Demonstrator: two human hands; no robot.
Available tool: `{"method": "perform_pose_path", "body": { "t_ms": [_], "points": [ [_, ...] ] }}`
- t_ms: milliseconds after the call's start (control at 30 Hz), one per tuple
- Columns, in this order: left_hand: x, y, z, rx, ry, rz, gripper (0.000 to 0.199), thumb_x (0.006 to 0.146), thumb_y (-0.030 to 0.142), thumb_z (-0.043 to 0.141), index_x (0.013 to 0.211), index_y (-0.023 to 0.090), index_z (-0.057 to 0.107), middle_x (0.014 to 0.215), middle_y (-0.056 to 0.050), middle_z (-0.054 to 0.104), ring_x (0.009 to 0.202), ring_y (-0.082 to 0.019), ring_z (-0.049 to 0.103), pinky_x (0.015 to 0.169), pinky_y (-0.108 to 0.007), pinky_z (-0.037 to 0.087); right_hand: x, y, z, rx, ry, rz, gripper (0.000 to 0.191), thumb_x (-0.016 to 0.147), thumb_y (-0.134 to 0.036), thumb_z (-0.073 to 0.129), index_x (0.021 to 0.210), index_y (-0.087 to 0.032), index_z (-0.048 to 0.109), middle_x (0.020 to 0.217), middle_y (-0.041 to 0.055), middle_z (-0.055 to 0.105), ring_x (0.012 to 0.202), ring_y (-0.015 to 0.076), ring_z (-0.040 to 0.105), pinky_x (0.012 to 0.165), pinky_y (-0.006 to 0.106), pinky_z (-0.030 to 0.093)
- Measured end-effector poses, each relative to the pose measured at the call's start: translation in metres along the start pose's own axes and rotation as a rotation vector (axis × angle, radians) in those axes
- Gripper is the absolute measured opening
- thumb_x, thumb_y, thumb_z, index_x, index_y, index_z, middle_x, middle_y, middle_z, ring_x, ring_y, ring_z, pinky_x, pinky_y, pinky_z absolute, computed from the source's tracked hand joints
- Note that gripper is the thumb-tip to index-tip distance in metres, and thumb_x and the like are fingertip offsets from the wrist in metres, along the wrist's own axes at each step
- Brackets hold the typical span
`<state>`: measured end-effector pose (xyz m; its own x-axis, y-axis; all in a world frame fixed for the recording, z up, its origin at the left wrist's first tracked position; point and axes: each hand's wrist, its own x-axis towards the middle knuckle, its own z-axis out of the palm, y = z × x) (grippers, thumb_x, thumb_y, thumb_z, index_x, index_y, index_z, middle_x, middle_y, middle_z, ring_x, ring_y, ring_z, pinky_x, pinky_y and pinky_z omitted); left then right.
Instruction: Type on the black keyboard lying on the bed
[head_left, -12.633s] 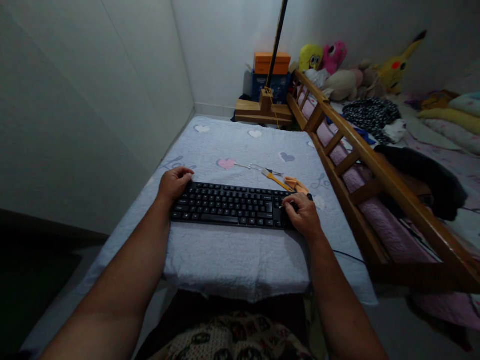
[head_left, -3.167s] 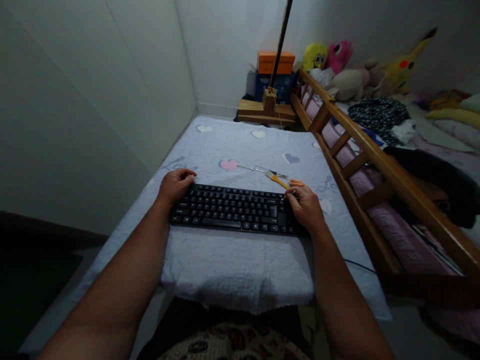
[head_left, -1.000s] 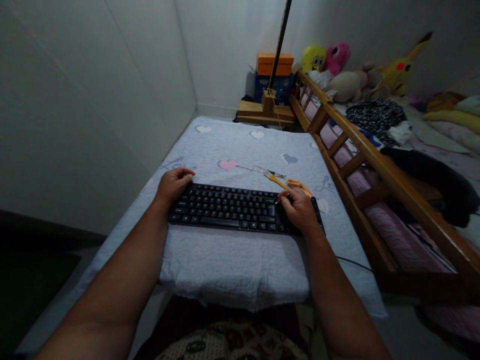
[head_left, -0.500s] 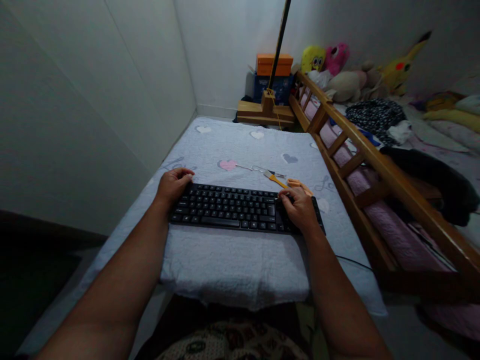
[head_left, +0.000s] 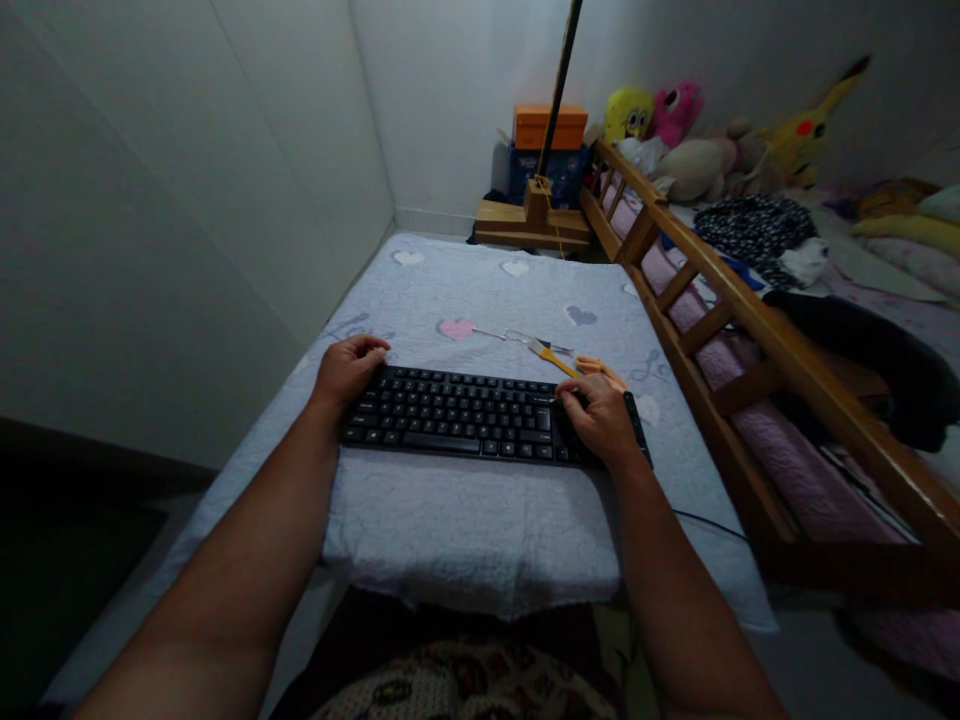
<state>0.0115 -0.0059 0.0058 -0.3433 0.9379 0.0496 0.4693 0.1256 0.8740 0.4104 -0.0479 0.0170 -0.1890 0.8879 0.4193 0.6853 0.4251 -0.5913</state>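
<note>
A black keyboard (head_left: 450, 415) lies flat on the cloth-covered table in front of me. My left hand (head_left: 351, 368) is closed at its upper left corner, with thumb and fingers curled at the edge. Over the keys at the right end, my right hand (head_left: 596, 410) is closed in a pinch. A small pale tip shows at its fingertips, too small to name. Behind the keyboard lie a brush with a yellow handle (head_left: 553, 358), a thin metal tool (head_left: 491, 333) and a folded orange cloth (head_left: 600, 371), partly hidden by my right hand.
A pale cloth (head_left: 465, 520) with heart patterns covers the table. A black cable (head_left: 709, 522) runs off to the right. Along the right side stands a wooden bed rail (head_left: 720, 300), with plush toys and clothes behind it. An orange box (head_left: 550, 128) and a wooden stand (head_left: 502, 220) are at the back.
</note>
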Motion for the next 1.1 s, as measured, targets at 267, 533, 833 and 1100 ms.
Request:
{"method": "perform_pose_path", "body": {
  "t_ms": [267, 533, 833, 1100],
  "points": [
    [0.0, 0.0, 0.0, -0.01, 0.008, 0.01, 0.023, 0.067, 0.035, 0.065, 0.082, 0.02, 0.073, 0.069, 0.0, 0.068, 0.068, -0.019, 0.06, 0.067, -0.03, 0.047, 0.0, -0.004, -0.003, 0.019, -0.047, 0.022, 0.015, 0.086, -0.022, 0.06, 0.082, -0.023, 0.075, 0.085, 0.0065, 0.075, 0.088, 0.0261, 0.067, 0.09, 0.043, 0.053],
    [0.001, -0.004, 0.001, -0.015, 0.009, 0.003, 0.025, 0.066, 0.035, 0.064, 0.085, 0.02, 0.074, 0.069, 0.0, 0.067, 0.065, -0.018, 0.057, 0.064, -0.03, 0.043, 0.001, -0.002, 0.0, 0.025, -0.034, 0.039, 0.015, 0.088, -0.022, 0.06, 0.083, -0.023, 0.074, 0.086, 0.0063, 0.075, 0.089, 0.0264, 0.068, 0.09, 0.043, 0.054],
    [0.003, -0.007, 0.002, -0.033, 0.001, 0.018, 0.026, 0.067, 0.037, 0.065, 0.084, 0.02, 0.074, 0.07, 0.0, 0.067, 0.066, -0.018, 0.058, 0.066, -0.03, 0.045, 0.006, 0.0, 0.003, -0.064, -0.027, 0.049, 0.017, 0.091, -0.023, 0.06, 0.088, -0.023, 0.077, 0.09, 0.0091, 0.076, 0.094, 0.0288, 0.068, 0.093, 0.044, 0.052],
    [0.005, -0.009, 0.003, -0.026, -0.008, 0.043, 0.029, 0.066, 0.04, 0.065, 0.084, 0.021, 0.074, 0.071, -0.001, 0.067, 0.068, -0.019, 0.058, 0.067, -0.031, 0.044, 0.019, -0.007, -0.003, -0.163, -0.15, 0.018, 0.021, 0.091, -0.019, 0.058, 0.083, -0.022, 0.078, 0.086, 0.0083, 0.079, 0.091, 0.028, 0.07, 0.098, 0.045, 0.049]
  ]
}}
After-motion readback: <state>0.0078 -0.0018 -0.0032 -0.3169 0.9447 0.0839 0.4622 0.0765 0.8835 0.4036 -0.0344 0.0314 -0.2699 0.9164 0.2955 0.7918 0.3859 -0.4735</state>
